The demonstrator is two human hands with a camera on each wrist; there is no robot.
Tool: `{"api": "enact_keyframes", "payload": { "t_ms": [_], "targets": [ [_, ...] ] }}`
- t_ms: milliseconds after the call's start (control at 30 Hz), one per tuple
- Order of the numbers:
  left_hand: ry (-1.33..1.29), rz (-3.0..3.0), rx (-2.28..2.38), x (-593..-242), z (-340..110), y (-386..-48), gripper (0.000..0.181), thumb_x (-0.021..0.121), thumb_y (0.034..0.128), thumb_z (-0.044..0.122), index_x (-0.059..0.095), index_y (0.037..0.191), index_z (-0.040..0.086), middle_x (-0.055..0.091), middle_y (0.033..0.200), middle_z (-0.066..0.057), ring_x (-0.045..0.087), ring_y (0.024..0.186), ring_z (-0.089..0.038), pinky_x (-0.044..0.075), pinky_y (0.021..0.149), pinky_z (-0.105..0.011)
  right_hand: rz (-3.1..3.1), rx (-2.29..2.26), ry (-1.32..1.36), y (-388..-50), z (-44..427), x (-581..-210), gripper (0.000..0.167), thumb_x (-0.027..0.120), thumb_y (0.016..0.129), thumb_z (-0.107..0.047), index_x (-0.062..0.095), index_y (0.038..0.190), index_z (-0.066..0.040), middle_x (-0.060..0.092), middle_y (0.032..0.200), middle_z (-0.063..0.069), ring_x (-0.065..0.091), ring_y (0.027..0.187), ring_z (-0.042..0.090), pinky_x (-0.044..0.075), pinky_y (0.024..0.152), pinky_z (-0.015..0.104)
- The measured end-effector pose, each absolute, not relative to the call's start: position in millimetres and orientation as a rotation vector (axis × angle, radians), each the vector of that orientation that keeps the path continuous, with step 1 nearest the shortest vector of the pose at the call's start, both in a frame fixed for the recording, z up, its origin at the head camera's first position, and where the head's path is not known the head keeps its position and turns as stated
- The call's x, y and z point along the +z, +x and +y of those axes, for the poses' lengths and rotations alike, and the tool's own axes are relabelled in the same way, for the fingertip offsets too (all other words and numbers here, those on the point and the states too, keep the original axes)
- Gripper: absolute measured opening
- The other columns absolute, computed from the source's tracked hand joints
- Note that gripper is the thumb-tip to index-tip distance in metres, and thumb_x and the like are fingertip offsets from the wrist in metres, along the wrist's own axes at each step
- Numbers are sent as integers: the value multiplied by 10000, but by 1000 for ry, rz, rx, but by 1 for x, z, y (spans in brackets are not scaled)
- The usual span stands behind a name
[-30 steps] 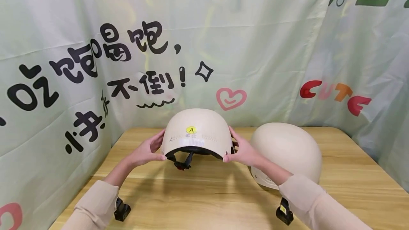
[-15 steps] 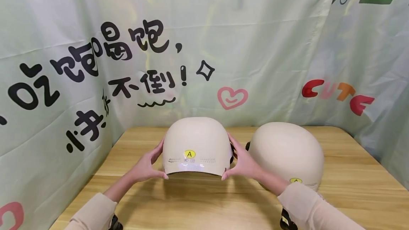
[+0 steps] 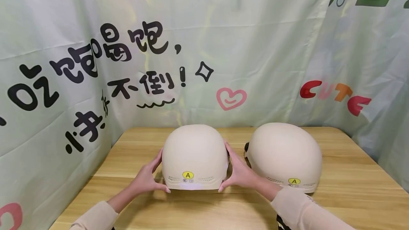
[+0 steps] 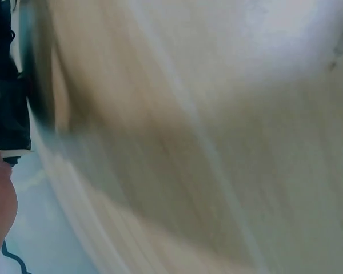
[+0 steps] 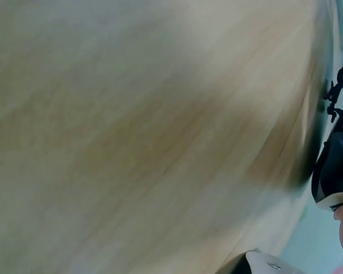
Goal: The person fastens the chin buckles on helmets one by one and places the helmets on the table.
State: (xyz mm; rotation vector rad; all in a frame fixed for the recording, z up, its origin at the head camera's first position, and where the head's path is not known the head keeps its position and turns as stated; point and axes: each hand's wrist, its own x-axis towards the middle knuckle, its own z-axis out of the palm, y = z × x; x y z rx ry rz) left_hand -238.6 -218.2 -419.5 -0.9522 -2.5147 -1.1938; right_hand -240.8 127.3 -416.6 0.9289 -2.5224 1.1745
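Observation:
A cream helmet (image 3: 194,155) with a yellow "A" sticker is held between two hands at the middle of the head view, its rim low over the table. The left hand (image 3: 147,178) grips its left side, thumb at the front lower edge. On the opposite side the right hand (image 3: 241,171) grips it the same way. Each wrist view catches only part of a hand and the helmet's dark inside (image 4: 10,108), with the rim above the wood. Whether the helmet touches the table cannot be told.
A second cream helmet (image 3: 285,155) with an "A" sticker sits right of the right hand, close to that forearm. The wooden table (image 3: 348,173) is bordered behind and at the sides by a printed cloth (image 3: 268,63).
The held helmet has come down and tilted, so its dark inside and straps no longer show in the head view. Both hands have moved down with it, still gripping its sides.

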Motion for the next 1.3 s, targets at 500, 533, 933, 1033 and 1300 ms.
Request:
{"api": "enact_keyframes", "payload": {
  "t_ms": [500,533,933,1033,1300],
  "targets": [
    [-868,-2592,-955,-426,-218,-243,1372,902,419,374,117,1468,-33,266,1473,-228,381,1283,-362,380,985,-470,-2510,1089,906,-241,119,-425,1457,921,371,-377,50,1446,79,197,1489,291,298,1345,412,323,1043,552],
    [-869,-2589,-937,-427,-219,-244,1372,899,418,383,120,1464,-44,269,1467,-236,391,1275,-371,382,979,-479,-2512,1083,903,-241,118,-426,1460,920,370,-382,47,1447,75,194,1490,290,298,1346,409,322,1047,547],
    [-814,-2674,-915,-429,-223,-251,1367,890,432,393,108,1467,-38,245,1484,-231,394,1273,-411,386,991,-482,-2591,1076,854,-244,110,-431,1471,916,392,-372,-5,1450,71,95,1513,287,206,1388,395,251,1096,519],
    [-804,-2695,-922,-428,-223,-251,1363,891,443,378,94,1469,-35,235,1485,-236,386,1279,-411,377,1001,-481,-2605,1082,828,-244,108,-431,1475,919,389,-359,-10,1455,58,83,1520,277,194,1395,382,243,1105,503],
    [-780,-2718,-932,-434,-222,-251,1369,884,455,384,66,1469,-38,220,1485,-239,354,1300,-397,343,1027,-478,-2619,1037,816,-243,105,-433,1463,923,398,-339,-9,1449,69,90,1516,277,189,1399,374,246,1109,494]
  ]
}}
